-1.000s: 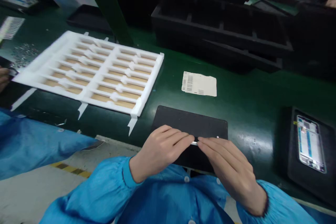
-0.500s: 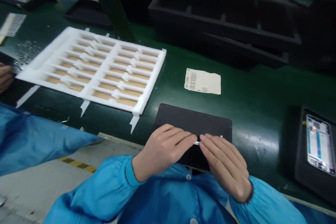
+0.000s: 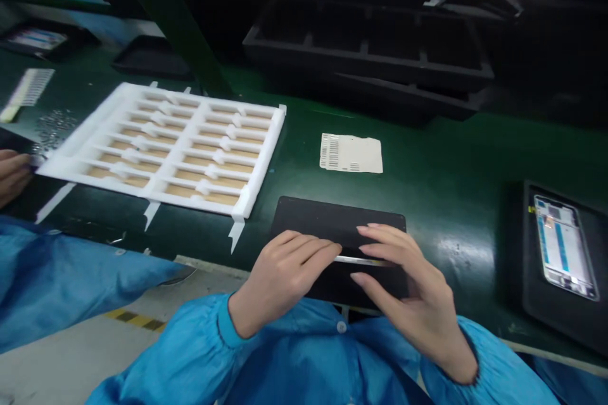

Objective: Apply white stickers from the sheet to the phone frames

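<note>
My left hand (image 3: 289, 275) is closed on a thin silver-edged piece (image 3: 363, 261), held edge-on over a black mat (image 3: 332, 215). Its fingers cover the left end, and its kind does not show from this angle. My right hand (image 3: 403, 278) is at the piece's right end, with fingers above and thumb below, spread apart. Whether any right finger touches the piece I cannot tell. Beyond the mat lies a cream card with barcode stickers (image 3: 358, 155).
A white foam tray with slots (image 3: 242, 202) lies to the left, tape strips on its edges. At the right, a phone frame (image 3: 563, 247) rests on a black block (image 3: 536, 291). Black compartment trays (image 3: 370, 57) stand behind. Another person's hand (image 3: 12, 177) is at far left.
My right hand has opened, its thumb and fingers parting and exposing more of the silver edge. My left hand keeps its hold. The view has shifted slightly.
</note>
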`<state>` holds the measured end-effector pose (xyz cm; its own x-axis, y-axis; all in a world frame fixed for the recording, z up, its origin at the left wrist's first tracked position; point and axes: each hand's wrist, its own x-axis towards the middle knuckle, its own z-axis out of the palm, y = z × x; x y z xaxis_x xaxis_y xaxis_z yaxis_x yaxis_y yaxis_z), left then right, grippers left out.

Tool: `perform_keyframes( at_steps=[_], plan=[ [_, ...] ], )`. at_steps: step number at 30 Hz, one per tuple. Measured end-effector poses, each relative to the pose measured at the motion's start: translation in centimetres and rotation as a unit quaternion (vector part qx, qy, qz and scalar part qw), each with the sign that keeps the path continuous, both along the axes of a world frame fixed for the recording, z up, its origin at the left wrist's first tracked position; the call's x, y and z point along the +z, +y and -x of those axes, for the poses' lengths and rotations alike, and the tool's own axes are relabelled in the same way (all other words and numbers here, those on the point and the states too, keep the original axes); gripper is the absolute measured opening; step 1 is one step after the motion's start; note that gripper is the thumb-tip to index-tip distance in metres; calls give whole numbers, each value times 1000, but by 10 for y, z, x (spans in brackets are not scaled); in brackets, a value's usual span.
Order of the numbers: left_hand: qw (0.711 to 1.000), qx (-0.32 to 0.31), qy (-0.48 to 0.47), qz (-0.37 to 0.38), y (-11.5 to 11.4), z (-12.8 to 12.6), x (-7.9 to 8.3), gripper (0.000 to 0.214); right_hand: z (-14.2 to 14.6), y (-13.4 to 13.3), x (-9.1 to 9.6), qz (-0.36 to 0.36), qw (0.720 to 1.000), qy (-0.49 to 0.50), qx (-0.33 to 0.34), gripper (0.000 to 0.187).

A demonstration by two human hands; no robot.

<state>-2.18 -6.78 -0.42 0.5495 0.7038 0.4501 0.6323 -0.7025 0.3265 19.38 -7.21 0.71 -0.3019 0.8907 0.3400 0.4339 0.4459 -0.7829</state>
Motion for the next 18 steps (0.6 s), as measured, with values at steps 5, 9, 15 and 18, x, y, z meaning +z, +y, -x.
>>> perform_keyframes(
  at_steps=[5,9,15,18],
  plan=[
    [999,-29,-7,-12,3,-1,2,28,-16,-3,-11,47,994,62,-76,25],
    [997,-56,-1,-44,8,-1,3,26,-26,-8,-19,72,987,91,-112,20],
    [996,-68,-13,-56,11,2,0,24,-35,-11,-16,58,984,105,-133,16],
    [996,-67,-15,-51,11,3,-2,24,-37,-11,-18,53,986,95,-128,14]
  ],
)
